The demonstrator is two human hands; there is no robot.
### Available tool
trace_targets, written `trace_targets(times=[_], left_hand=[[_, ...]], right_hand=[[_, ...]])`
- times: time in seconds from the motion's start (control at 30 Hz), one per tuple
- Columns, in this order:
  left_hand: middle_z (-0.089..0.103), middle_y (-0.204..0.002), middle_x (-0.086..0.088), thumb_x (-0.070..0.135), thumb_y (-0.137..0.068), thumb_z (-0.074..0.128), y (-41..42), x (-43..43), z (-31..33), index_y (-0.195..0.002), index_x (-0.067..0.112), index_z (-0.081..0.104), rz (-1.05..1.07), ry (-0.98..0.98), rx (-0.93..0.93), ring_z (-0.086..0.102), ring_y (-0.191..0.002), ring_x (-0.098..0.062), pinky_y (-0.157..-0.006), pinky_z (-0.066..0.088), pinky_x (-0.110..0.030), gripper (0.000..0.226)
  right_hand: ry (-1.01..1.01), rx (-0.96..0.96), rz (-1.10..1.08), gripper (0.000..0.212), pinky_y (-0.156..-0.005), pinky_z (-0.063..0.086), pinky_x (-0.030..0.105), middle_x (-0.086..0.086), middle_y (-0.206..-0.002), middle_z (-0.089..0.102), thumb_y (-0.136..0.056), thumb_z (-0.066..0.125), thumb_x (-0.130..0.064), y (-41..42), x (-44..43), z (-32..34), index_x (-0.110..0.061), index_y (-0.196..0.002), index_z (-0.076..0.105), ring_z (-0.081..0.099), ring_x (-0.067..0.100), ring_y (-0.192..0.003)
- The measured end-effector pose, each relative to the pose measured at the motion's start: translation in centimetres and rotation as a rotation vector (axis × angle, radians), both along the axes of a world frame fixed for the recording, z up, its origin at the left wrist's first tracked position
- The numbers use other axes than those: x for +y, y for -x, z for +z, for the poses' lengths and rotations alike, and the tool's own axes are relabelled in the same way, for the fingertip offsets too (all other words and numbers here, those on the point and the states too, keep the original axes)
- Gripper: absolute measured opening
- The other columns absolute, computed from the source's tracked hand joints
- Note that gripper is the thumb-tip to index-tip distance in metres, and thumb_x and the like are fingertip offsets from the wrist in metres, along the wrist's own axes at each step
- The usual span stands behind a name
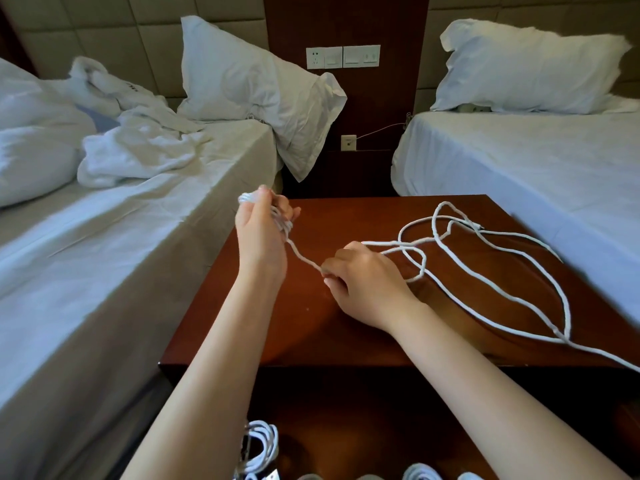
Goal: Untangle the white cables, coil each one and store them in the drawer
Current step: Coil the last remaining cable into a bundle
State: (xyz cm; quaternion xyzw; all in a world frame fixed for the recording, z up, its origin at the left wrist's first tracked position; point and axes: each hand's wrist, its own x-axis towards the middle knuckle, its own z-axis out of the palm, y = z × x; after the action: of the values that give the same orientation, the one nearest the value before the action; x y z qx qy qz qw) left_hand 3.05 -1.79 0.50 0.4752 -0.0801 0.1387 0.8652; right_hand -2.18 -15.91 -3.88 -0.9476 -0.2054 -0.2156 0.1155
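Observation:
A long white cable (498, 292) lies in loose, crossing loops over the right half of the dark wooden nightstand (346, 323). My left hand (263, 233) is raised at the nightstand's far left corner, holding several turns of that cable wound round its fingers. A taut stretch runs from there down to my right hand (363, 282), which pinches the cable just above the tabletop. Below the nightstand's front edge, coiled white cables (259, 445) lie in the open drawer (346, 427), partly hidden by my left forearm.
An unmade bed (104, 254) with crumpled white linen borders the nightstand on the left, a made bed (536, 174) on the right. Wall sockets (343, 57) sit on the panel behind. White shoe tips (422, 472) show at the bottom edge.

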Motion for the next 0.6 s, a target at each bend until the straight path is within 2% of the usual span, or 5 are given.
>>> trace_targets(times=[0.17,0.3,0.47,0.53,0.6], left_hand=[[0.048,-0.057,0.006,0.009,-0.102,0.035,0.2,0.4,-0.2,-0.073,0.018,0.043,0.366,-0.222,-0.128,0.045,-0.054,-0.005,-0.067,0.051,-0.024,0.031],[0.055,-0.063,0.000,0.008,-0.099,0.040,-1.0,2.3,-1.4,-0.067,0.023,0.045,0.555,-0.416,-0.142,0.055,-0.058,-0.007,-0.070,0.049,-0.026,0.036],[0.066,-0.069,0.002,0.011,-0.100,0.040,-2.3,3.5,-3.4,-0.082,0.006,0.058,0.513,-0.745,-0.039,0.063,-0.054,0.001,-0.062,0.052,-0.018,0.026],[0.065,-0.064,0.003,0.013,-0.100,0.040,-2.4,3.0,-3.6,-0.072,0.013,0.057,0.440,-0.906,0.000,0.060,-0.049,0.002,-0.057,0.049,-0.014,0.034],[0.064,-0.057,0.004,0.017,-0.101,0.041,-2.1,2.4,-3.7,-0.063,0.018,0.055,0.315,-1.092,0.016,0.057,-0.046,-0.001,-0.064,0.049,-0.019,0.041]], right_hand=[[-0.001,-0.023,-0.102,0.010,-0.070,0.039,0.030,-0.005,-0.083,0.058,-0.097,0.047,-0.024,-0.1,-0.3,-0.1,-0.020,-0.093,0.055,0.050,0.016,-0.079],[-0.041,-0.233,-0.147,0.012,-0.075,0.041,0.039,-0.002,-0.060,0.059,-0.085,0.062,-0.015,-1.0,-2.0,-0.7,-0.015,-0.075,0.056,0.058,0.024,-0.062],[-0.013,-0.482,-0.058,0.023,-0.079,0.044,0.037,-0.002,-0.062,0.060,-0.094,0.058,-0.028,-1.5,-1.6,-1.0,-0.014,-0.077,0.065,0.055,0.019,-0.060],[-0.016,-0.612,-0.095,0.027,-0.074,0.036,0.032,-0.001,-0.064,0.059,-0.096,0.055,-0.031,-1.7,-1.8,-0.7,-0.014,-0.078,0.067,0.054,0.020,-0.063],[-0.040,-0.728,-0.137,0.026,-0.072,0.032,0.032,0.001,-0.066,0.059,-0.095,0.057,-0.030,-1.6,-2.0,-0.4,-0.014,-0.080,0.070,0.053,0.021,-0.064]])
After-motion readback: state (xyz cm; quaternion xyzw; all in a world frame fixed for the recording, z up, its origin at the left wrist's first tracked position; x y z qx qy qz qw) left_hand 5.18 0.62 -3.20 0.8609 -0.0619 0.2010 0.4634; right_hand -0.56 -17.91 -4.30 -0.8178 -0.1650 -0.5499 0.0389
